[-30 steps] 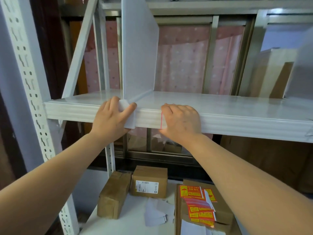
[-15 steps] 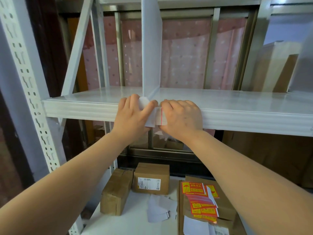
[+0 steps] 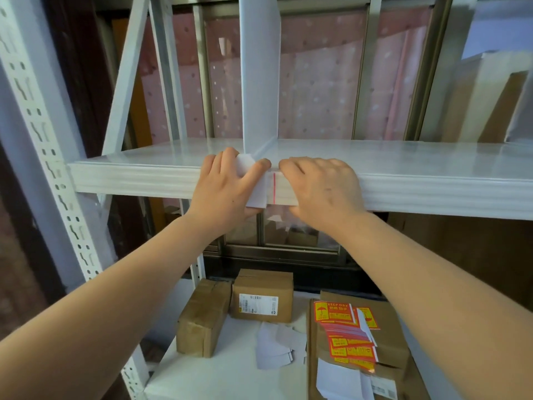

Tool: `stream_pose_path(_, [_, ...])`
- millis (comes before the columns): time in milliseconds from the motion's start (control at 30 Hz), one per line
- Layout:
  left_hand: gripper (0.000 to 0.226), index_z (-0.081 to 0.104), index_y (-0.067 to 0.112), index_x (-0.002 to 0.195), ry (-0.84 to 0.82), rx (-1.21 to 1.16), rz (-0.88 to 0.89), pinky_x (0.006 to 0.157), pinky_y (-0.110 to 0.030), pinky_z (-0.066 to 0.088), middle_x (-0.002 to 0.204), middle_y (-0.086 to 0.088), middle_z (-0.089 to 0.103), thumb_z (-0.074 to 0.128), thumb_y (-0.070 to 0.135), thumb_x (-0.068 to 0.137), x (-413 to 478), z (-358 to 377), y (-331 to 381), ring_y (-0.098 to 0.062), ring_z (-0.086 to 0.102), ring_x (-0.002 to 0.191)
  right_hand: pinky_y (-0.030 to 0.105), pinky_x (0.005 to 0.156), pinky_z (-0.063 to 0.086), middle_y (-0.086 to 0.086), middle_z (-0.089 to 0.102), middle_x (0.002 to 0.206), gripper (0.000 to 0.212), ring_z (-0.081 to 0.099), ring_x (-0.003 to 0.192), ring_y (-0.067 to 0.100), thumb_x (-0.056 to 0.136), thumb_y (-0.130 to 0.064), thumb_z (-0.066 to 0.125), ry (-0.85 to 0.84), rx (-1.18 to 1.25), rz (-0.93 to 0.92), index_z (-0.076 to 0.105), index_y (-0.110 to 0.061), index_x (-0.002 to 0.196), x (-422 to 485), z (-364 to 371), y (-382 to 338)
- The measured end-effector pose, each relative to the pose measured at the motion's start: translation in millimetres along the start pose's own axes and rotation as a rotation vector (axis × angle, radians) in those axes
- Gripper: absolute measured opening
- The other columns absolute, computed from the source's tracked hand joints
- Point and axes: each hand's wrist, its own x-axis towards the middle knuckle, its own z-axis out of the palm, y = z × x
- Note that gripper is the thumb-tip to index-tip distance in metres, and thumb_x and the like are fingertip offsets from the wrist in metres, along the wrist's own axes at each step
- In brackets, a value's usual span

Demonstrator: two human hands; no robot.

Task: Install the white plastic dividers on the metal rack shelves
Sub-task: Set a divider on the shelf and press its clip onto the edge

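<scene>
A white plastic divider (image 3: 259, 82) stands upright on the white metal shelf (image 3: 403, 157), running front to back near the middle. Its front tab hooks down over the shelf's front lip (image 3: 129, 180). My left hand (image 3: 225, 192) grips that tab, thumb on its right edge and fingers on its left. My right hand (image 3: 320, 189) presses flat on the lip just to the right, touching a small clear bag with a red line (image 3: 278, 189) held against the lip. A second divider (image 3: 519, 111) shows at the far right edge.
A perforated white upright (image 3: 37, 125) and a diagonal brace (image 3: 127, 67) stand at the left. On the lower shelf (image 3: 225, 376) lie two brown boxes (image 3: 262, 298), loose white paper pieces (image 3: 277, 345) and a carton with red and yellow stickers (image 3: 352, 330). A window with pink curtain is behind.
The divider has slid right along the shelf with my left hand on its tab, until that hand met my right hand. My view has shifted slightly right too.
</scene>
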Motion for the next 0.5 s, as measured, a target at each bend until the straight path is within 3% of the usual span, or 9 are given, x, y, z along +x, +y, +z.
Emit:
stream_pose_path(267, [0.068, 0.037, 0.022, 0.122, 0.071, -0.036, 0.058, 0.076, -0.041, 0.045, 0.096, -0.021, 0.054, 0.064, 0.058, 0.071, 4.4, 4.1, 7.9, -0.034, 0.052, 0.084, 0.030, 0.070, 0.053, 0.000, 0.072, 0.093, 0.049, 0.069, 0.081, 0.020, 0.066, -0.044, 0.078, 0.127, -0.006, 0.067, 0.064, -0.018, 0.104, 1.3, 12.9, -3.8])
stream_pose_path(433, [0.062, 0.039, 0.024, 0.121, 0.092, -0.065, 0.036, 0.073, -0.039, 0.045, 0.094, -0.020, 0.055, 0.040, 0.065, 0.074, 5.1, 4.8, 5.9, -0.032, 0.052, 0.082, 0.030, 0.070, 0.053, -0.001, 0.072, 0.094, 0.046, 0.069, 0.081, 0.020, 0.066, -0.041, 0.078, 0.150, 0.037, 0.043, 0.063, -0.020, 0.104, 1.1, 12.8, -2.1])
stream_pose_path(500, [0.062, 0.039, 0.023, 0.120, 0.101, -0.069, 0.031, 0.073, -0.039, 0.045, 0.094, -0.020, 0.055, 0.039, 0.065, 0.074, 5.3, 5.3, 6.9, -0.032, 0.053, 0.082, 0.030, 0.071, 0.053, -0.001, 0.072, 0.096, 0.047, 0.069, 0.082, 0.021, 0.066, -0.041, 0.077, 0.147, 0.037, 0.048, 0.063, -0.020, 0.106, 1.0, 13.1, -2.6])
